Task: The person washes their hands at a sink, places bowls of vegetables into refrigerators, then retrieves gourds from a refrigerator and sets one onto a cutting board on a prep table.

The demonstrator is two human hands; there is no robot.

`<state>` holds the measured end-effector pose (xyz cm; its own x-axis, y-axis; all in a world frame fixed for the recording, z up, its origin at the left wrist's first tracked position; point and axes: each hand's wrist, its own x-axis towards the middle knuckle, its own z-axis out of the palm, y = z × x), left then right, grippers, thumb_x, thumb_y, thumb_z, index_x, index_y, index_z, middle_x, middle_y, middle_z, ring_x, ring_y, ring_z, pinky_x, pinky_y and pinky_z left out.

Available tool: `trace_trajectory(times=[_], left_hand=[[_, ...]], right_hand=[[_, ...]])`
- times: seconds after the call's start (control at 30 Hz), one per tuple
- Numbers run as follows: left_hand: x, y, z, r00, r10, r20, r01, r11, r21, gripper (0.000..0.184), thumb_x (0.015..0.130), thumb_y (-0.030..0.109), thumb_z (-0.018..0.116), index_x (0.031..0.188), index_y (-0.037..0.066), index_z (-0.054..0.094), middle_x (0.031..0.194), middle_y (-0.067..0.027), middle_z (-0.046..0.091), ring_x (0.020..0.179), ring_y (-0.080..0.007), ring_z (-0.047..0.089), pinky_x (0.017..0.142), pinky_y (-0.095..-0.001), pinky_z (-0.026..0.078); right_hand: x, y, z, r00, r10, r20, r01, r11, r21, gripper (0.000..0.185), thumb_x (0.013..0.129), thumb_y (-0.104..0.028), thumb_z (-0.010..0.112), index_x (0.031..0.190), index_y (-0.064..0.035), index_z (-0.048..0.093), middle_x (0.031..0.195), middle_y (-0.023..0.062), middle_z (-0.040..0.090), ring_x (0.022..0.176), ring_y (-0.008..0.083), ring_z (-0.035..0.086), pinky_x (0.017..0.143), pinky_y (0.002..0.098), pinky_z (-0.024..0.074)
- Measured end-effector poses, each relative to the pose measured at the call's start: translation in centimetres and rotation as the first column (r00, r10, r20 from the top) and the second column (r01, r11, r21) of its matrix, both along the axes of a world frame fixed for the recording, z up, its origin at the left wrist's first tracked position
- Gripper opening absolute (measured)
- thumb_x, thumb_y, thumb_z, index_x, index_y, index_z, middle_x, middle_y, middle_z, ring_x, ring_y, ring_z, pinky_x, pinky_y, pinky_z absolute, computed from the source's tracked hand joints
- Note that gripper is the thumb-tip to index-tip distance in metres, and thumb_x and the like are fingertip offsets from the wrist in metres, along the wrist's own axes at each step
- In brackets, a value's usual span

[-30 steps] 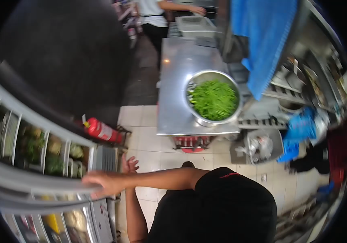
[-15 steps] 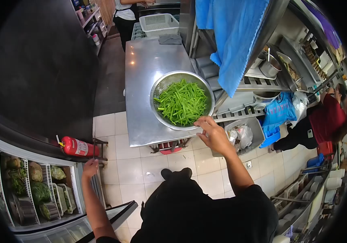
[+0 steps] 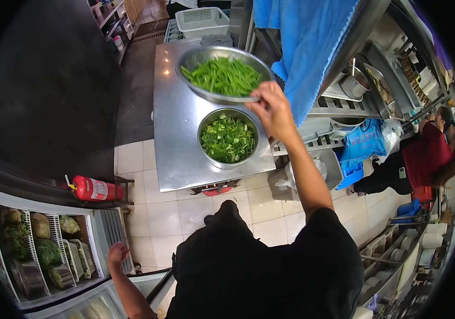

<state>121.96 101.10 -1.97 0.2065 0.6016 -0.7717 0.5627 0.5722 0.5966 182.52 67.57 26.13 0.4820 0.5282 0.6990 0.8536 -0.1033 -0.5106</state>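
Note:
My right hand (image 3: 272, 111) is closed on the near right rim of a metal colander (image 3: 262, 63), which is raised and tilted above the steel table. Cut green stalks (image 3: 221, 75), perhaps beans or stems, fill the colander. Just below it on the table stands a round steel pot (image 3: 201, 139) full of chopped leafy greens (image 3: 228, 139). My left hand (image 3: 117, 254) hangs low at the left, its fingers loosely apart and holding nothing. It is beside the open refrigerator (image 3: 97, 239), where greens and baskets sit on white racks.
The steel table (image 3: 179, 159) lies ahead. A red fire extinguisher (image 3: 97, 189) stands left. Blue cloth (image 3: 304, 48) hangs by the right-hand shelving, above a grey bin (image 3: 331, 167). A person in a dark red top (image 3: 426, 159) is at the far right. A white basket (image 3: 202, 22) sits beyond the table.
My right hand has lifted the colander and moved it away from me, uncovering the pot of chopped greens. My left hand has come down closer to my body.

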Motion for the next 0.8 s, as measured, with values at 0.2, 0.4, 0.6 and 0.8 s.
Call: trace_trajectory(times=[0.2, 0.4, 0.6, 0.8], left_hand=[[-3.4, -0.7, -0.4, 0.991, -0.034, 0.132, 0.028, 0.999, 0.044, 0.022, 0.094, 0.028, 0.046, 0.093, 0.006, 0.05, 0.078, -0.0061, 0.056, 0.057, -0.0143, 0.056, 0.046, -0.0285, 0.046], [-6.0, -3.7, 0.7, 0.991, 0.066, 0.115, -0.068, 0.998, 0.015, 0.02, 0.096, 0.026, 0.044, 0.089, 0.008, 0.048, 0.074, -0.0043, 0.053, 0.056, -0.0134, 0.055, 0.045, -0.0276, 0.045], [-7.9, -6.1, 0.8, 0.988, 0.154, -0.01, -0.154, 0.988, -0.025, 0.023, 0.096, 0.03, 0.045, 0.098, 0.008, 0.051, 0.084, -0.0069, 0.058, 0.071, -0.0181, 0.06, 0.052, -0.0297, 0.048], [-9.5, -7.4, 0.0, 0.981, 0.195, 0.019, -0.193, 0.978, -0.084, 0.023, 0.097, 0.032, 0.044, 0.098, 0.01, 0.052, 0.085, -0.0054, 0.059, 0.071, -0.0178, 0.059, 0.056, -0.0324, 0.048]], right_hand=[[8.2, 6.9, -5.3, 0.994, -0.006, -0.113, -0.004, 0.997, -0.081, 0.024, 0.073, -0.007, 0.074, 0.091, 0.003, 0.062, 0.082, 0.0101, 0.052, 0.068, 0.0188, 0.051, 0.062, 0.0307, 0.0423], [12.4, 7.9, -12.1, 0.995, 0.014, -0.101, -0.028, 0.989, -0.148, 0.023, 0.072, -0.008, 0.076, 0.089, 0.0007, 0.063, 0.078, 0.0075, 0.051, 0.063, 0.0158, 0.048, 0.06, 0.0295, 0.0415], [13.1, 7.0, -14.5, 0.944, -0.066, -0.322, -0.01, 0.973, -0.23, 0.021, 0.07, -0.007, 0.077, 0.087, -0.0015, 0.065, 0.08, 0.0052, 0.054, 0.07, 0.0136, 0.051, 0.064, 0.0282, 0.0435], [14.4, 5.4, -16.9, 0.934, 0.008, -0.358, -0.144, 0.924, -0.354, 0.023, 0.069, 0.001, 0.073, 0.092, -0.0038, 0.068, 0.091, 0.006, 0.057, 0.083, 0.0175, 0.058, 0.073, 0.0276, 0.0474]])
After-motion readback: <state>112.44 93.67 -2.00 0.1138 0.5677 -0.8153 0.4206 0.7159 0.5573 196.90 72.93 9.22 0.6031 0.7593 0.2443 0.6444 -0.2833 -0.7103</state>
